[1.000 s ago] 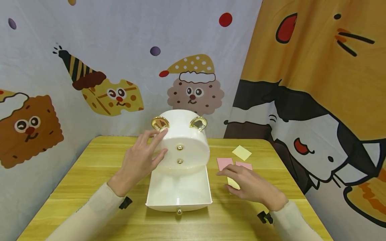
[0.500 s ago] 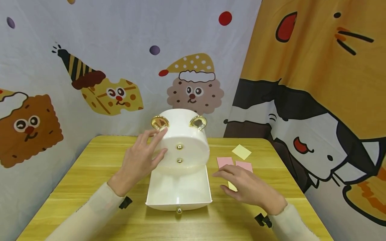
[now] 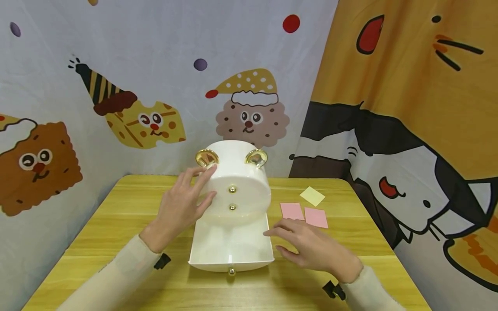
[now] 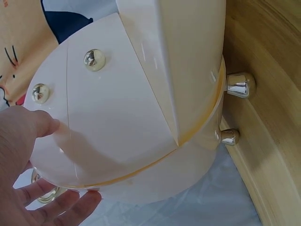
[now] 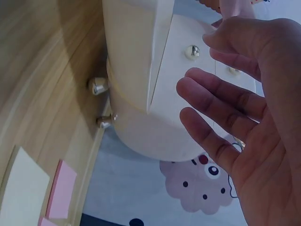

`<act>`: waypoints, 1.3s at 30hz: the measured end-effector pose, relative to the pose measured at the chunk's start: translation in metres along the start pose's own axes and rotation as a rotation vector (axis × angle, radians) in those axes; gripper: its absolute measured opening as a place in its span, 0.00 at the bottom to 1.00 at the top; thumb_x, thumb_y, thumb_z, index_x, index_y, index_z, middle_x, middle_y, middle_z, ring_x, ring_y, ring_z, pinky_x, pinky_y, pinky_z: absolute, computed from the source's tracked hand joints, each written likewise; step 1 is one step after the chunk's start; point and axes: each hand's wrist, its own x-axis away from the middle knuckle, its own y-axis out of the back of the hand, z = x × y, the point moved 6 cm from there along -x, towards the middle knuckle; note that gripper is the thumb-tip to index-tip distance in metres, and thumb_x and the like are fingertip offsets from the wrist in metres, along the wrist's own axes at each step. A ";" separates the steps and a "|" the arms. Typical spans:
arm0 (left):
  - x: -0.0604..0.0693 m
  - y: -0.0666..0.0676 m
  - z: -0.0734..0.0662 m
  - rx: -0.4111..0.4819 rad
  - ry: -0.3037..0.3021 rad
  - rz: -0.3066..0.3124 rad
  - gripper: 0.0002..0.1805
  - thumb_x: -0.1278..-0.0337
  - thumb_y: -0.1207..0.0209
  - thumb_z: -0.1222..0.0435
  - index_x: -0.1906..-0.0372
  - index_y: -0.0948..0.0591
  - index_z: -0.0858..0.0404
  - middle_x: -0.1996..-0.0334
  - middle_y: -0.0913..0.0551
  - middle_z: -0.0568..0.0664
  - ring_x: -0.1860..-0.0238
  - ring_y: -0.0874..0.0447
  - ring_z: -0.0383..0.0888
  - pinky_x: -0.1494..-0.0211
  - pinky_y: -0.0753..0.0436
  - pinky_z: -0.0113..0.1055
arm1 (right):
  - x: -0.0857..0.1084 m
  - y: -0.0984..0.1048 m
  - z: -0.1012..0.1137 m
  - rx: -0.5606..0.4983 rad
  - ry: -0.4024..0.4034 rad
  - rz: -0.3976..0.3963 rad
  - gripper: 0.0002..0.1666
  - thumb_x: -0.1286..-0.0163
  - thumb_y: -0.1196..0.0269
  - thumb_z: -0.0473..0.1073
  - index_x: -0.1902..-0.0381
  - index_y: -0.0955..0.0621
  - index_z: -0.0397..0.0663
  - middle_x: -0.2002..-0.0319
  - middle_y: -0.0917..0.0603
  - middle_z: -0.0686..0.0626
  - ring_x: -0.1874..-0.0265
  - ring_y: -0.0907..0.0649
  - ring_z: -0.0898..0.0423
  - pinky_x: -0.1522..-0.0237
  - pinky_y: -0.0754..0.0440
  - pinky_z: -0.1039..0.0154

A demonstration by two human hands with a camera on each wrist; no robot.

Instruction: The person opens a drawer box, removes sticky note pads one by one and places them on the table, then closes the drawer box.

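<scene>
A white tabletop drawer box (image 3: pixel 238 166) with gold ears and gold knobs stands mid-table. Its bottom drawer (image 3: pixel 230 244) is pulled out, and nothing shows inside. My left hand (image 3: pixel 180 209) rests fingers against the box's left side by the ear, thumb in front of its face. Beside the drawer's right edge hovers my right hand (image 3: pixel 311 248), fingers loosely bent and holding nothing. Behind it lie two pink sticky notes, a left one (image 3: pixel 292 211) and a right one (image 3: pixel 316 217). A near yellow sticky note (image 5: pixel 24 188) shows only in the right wrist view; the hand hides it from the head.
Farther back on the wooden table (image 3: pixel 132 216) is another yellow sticky note (image 3: pixel 312 196). A cartoon-printed cloth (image 3: pixel 155 52) hangs behind the table, and an orange patterned curtain (image 3: pixel 389 86) closes off the right.
My right hand has moved left and slightly nearer, from over the sticky notes to beside the drawer, uncovering the pink ones. The left hand and the box have stayed put.
</scene>
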 end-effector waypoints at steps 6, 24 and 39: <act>0.000 -0.001 0.001 0.000 -0.002 -0.005 0.44 0.31 0.17 0.58 0.14 0.22 0.56 0.32 0.16 0.63 0.46 0.09 0.63 0.81 0.22 0.32 | -0.006 -0.009 0.008 -0.041 0.023 0.018 0.27 0.27 0.19 0.39 0.32 0.10 0.54 0.43 0.10 0.57 0.50 0.11 0.63 0.46 0.10 0.69; 0.000 -0.002 0.001 -0.002 0.006 0.008 0.44 0.30 0.18 0.57 0.14 0.23 0.55 0.32 0.17 0.62 0.44 0.09 0.62 0.81 0.22 0.31 | -0.014 -0.030 0.034 -0.066 0.137 0.017 0.26 0.28 0.18 0.37 0.34 0.10 0.50 0.48 0.11 0.56 0.56 0.14 0.65 0.49 0.15 0.77; -0.001 -0.003 0.000 -0.004 0.007 0.010 0.44 0.30 0.18 0.57 0.14 0.22 0.55 0.31 0.17 0.63 0.45 0.09 0.63 0.81 0.24 0.30 | -0.024 -0.036 0.055 -0.011 0.256 -0.036 0.28 0.32 0.16 0.38 0.36 0.10 0.50 0.53 0.13 0.57 0.65 0.17 0.68 0.56 0.19 0.83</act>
